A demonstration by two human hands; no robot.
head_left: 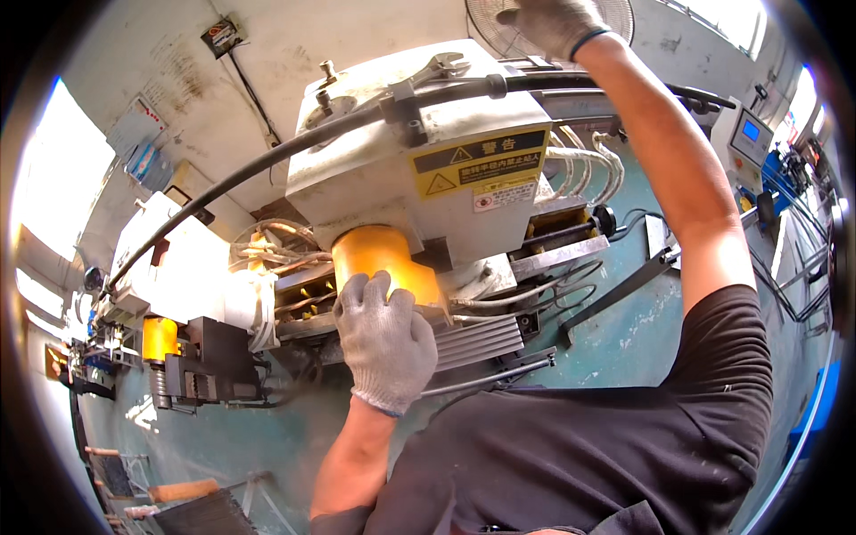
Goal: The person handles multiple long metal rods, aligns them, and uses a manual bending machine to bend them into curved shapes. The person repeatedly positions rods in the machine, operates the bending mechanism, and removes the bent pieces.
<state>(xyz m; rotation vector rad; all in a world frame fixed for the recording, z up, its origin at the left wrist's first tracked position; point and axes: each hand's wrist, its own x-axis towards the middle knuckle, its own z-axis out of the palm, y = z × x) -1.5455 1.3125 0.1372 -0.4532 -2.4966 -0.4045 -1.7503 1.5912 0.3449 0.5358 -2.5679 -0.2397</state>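
My left hand (385, 343), in a grey knit glove, is closed against the lower front of a yellow rounded machine part (370, 245). The fingers are bent over that part; its underside and anything beneath the palm are hidden. My right hand (560, 25), gloved as well, is raised at the top edge, before a round fan. Its fingers are partly cut off by the picture, so what they do is unclear. Between the hands stands a white machine head (357, 169) with a yellow and black warning label (481, 165). A long black curved tube (312, 138) crosses over it.
A wrench (437, 69) lies on the machine head. Cables (593, 165) and metal rails extend to the right. At left sits a black block with a yellow cylinder (160, 339). A control box with a screen (749, 138) stands far right, above the green floor (633, 330).
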